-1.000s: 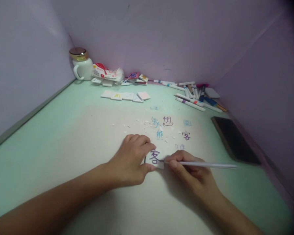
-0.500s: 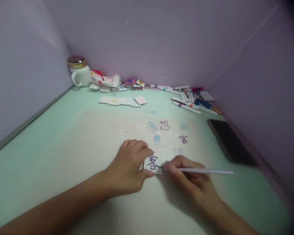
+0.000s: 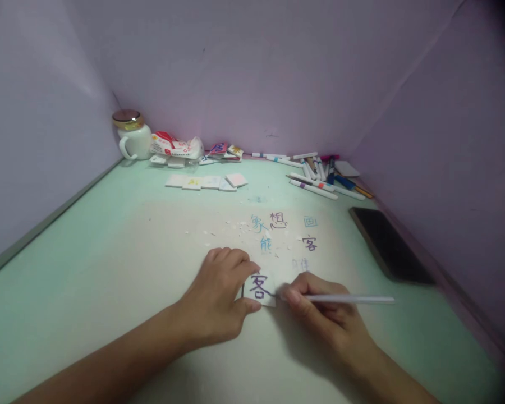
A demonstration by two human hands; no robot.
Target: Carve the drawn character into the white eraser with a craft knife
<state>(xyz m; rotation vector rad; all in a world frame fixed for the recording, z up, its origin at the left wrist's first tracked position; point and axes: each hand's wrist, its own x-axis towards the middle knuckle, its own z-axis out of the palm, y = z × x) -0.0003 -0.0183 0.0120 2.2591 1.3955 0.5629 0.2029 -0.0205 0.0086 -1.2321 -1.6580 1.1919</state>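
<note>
A small white square block (image 3: 268, 284) bears a purple written character and lies flat on the desk. My left hand (image 3: 223, 294) grips its left side, with the thumb at the near edge and a finger at the far edge. In my right hand (image 3: 320, 308) is a slim, pale, pen-shaped tool (image 3: 357, 299), held in a writing grip. Its thin dark tip meets the block's right side near the character's lower stroke; my fingertips partly hide it, so its exact kind is unclear. White shavings (image 3: 240, 226) lie scattered beyond my left hand.
Blue and purple characters (image 3: 278, 220) are written on the desk. A dark phone-like slab (image 3: 385, 245) lies at right. Several markers (image 3: 313, 189) are piled at the back right. Behind stand small white blocks (image 3: 210, 182), a red-white packet (image 3: 177, 147) and a lidded white mug (image 3: 135, 141).
The whole view has shifted slightly, so everything sits a little lower and further left. Both hands keep their hold, and the tool's tip stays at the block's right side.
</note>
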